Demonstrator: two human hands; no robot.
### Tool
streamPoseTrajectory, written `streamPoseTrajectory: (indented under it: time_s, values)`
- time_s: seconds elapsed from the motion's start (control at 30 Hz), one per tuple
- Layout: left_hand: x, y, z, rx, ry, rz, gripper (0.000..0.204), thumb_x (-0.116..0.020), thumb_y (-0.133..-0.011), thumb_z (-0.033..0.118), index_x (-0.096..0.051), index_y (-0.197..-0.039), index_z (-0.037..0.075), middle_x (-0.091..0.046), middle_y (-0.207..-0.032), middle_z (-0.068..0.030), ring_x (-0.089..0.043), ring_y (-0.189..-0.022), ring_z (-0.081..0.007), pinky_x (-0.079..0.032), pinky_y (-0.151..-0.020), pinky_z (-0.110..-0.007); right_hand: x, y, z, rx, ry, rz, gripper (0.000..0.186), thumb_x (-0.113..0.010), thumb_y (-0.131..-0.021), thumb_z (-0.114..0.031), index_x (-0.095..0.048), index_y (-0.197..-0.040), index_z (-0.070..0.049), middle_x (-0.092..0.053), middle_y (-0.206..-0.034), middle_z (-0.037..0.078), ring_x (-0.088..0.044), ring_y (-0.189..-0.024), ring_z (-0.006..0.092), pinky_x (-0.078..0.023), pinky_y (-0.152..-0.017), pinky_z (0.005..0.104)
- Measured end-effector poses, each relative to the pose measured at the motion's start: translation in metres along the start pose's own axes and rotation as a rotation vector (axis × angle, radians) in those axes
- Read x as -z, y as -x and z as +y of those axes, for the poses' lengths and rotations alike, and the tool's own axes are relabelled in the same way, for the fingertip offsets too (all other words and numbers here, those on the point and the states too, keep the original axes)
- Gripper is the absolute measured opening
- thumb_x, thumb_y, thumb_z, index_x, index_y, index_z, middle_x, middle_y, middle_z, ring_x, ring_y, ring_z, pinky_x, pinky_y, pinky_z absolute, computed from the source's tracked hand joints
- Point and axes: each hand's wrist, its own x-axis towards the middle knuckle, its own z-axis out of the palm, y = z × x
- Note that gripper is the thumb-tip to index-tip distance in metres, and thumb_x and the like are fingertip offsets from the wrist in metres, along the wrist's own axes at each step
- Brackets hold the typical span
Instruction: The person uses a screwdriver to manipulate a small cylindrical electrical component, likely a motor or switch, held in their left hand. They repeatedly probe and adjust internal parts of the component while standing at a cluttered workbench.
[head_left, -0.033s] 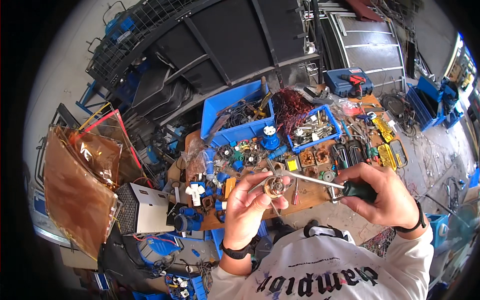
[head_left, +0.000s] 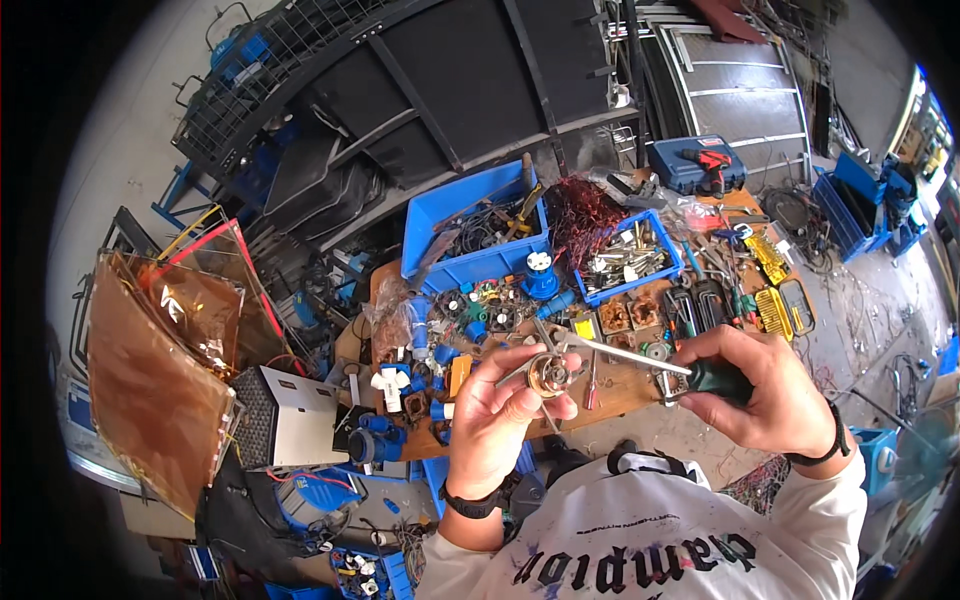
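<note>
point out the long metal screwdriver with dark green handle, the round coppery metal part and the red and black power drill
Green-handled screwdriver [head_left: 717, 380]: head view, middle of its handle.
Round coppery metal part [head_left: 549, 375]: head view, centre of its body.
Red-and-black power drill [head_left: 713, 159]: head view, its red housing.

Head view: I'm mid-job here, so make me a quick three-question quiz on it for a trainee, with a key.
1. Which hand holds the green-handled tool?
2. True or false: the red drill lies inside the large blue bin.
3. Multiple choice: the left hand grips (a) pliers, (b) a round metal part, (c) a yellow case.

Key: 1. The right hand. 2. False; the red drill is by the blue case. 3. b.
</note>
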Motion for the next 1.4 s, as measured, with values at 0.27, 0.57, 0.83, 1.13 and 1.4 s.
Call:
streamPoseTrajectory:
  time_s: [0.27, 0.57, 0.83, 1.13, 1.4]
  values:
    - [-0.015, 0.001, -0.007, -0.016, 0.033, -0.11, 0.041, -0.06, -0.09, 0.011, -0.045, -0.127, 0.004, -0.055, -0.123, -0.0247, -0.065, -0.094, -0.027, -0.055, -0.08, -0.038, -0.025, -0.01, 0.007, 0.055, -0.275, 0.129, 0.02, -0.071, -0.077, -0.008, -0.062, -0.094, -0.003, -0.06, -0.066, 0.006, -0.055, -0.053, 0.0128, -0.043, -0.05, 0.0266]
    - [-0.023, 0.006, -0.01, -0.177, -0.16, -0.069, 0.042, -0.066, -0.085, 0.004, -0.047, -0.122, 0.0, -0.054, -0.124, -0.0233, -0.055, -0.114, -0.0276, -0.048, -0.095, -0.037, -0.057, -0.021, -0.002, 0.244, -0.386, 0.123, 0.02, -0.07, -0.077, -0.007, -0.063, -0.096, -0.005, -0.064, -0.085, 0.012, -0.065, -0.075, 0.0284, -0.051, -0.066, 0.0339]
    - [-0.04, 0.013, -0.004, -0.165, -0.222, 0.052, 0.048, -0.071, -0.08, 0.005, -0.047, -0.12, -0.005, -0.058, -0.115, -0.0179, -0.059, -0.105, -0.0225, -0.046, -0.092, -0.033, -0.053, -0.022, 0.001, 0.331, -0.257, 0.115, 0.023, -0.069, -0.073, -0.007, -0.061, -0.095, -0.004, -0.059, -0.085, 0.009, -0.062, -0.075, 0.0289, -0.051, -0.063, 0.0342]
    - [-0.034, 0.018, -0.006, -0.215, -0.368, 0.0, 0.042, -0.064, -0.085, 0.0, -0.045, -0.123, -0.005, -0.055, -0.121, -0.0221, -0.057, -0.111, -0.0278, -0.05, -0.092, -0.039, -0.052, -0.021, 0.002, 0.347, -0.254, 0.13, 0.022, -0.069, -0.073, -0.007, -0.06, -0.093, -0.002, -0.059, -0.089, 0.011, -0.062, -0.077, 0.0293, -0.051, -0.066, 0.0349]
    - [-0.037, 0.016, -0.006, -0.16, -0.19, -0.013, 0.039, -0.063, -0.087, 0.005, -0.046, -0.12, -0.005, -0.057, -0.117, -0.0208, -0.06, -0.106, -0.027, -0.056, -0.085, -0.04, -0.052, -0.019, 0.006, 0.309, -0.324, 0.112, 0.019, -0.068, -0.076, -0.006, -0.06, -0.092, -0.002, -0.061, -0.089, 0.011, -0.063, -0.078, 0.027, -0.051, -0.068, 0.0337]
